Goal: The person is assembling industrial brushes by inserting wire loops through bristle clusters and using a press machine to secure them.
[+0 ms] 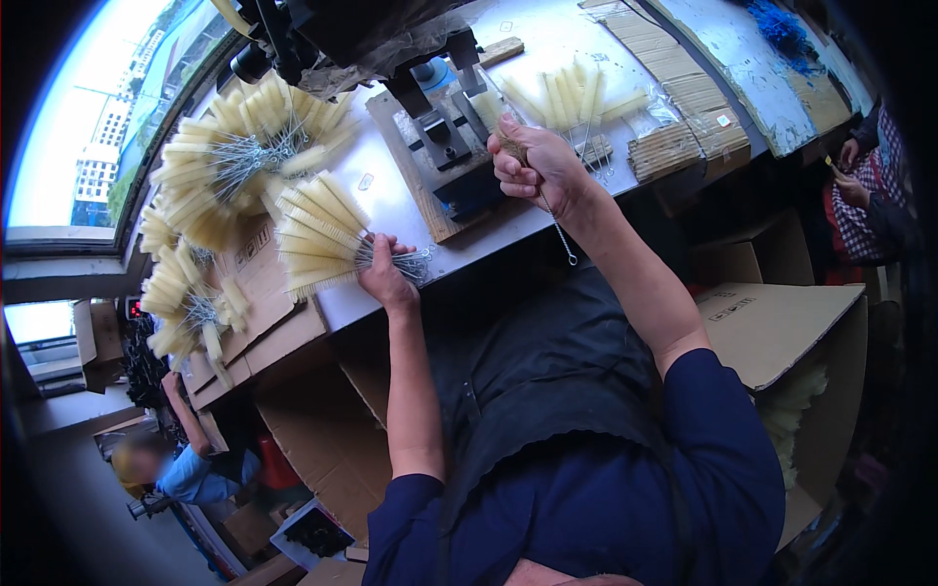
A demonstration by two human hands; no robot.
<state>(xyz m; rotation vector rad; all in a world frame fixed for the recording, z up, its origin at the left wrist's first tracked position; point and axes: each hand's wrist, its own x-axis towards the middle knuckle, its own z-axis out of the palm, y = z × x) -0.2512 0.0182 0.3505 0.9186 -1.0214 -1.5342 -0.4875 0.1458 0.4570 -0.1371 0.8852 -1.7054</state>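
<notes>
On the pale counter [391, 200] beside a window, the left hand [386, 276] grips a fanned bundle of cream bristle brushes [318, 237] by their wire stems, while the right hand [537, 166] closes its fingers around one twisted-wire brush [559, 227].

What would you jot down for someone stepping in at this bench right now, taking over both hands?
Left hand: closed on the twisted wire stems of a fanned bundle of cream bristle brushes at the bench edge.
Right hand: closed around a single brush, its wire stem hanging below the fist, just in front of the small press on its wooden board.
Done: large heaps of brushes lie at the far left; how far they are worked cannot be told.
Left: loose brushes lie behind the right hand, plus the bundle in the left hand.
</notes>
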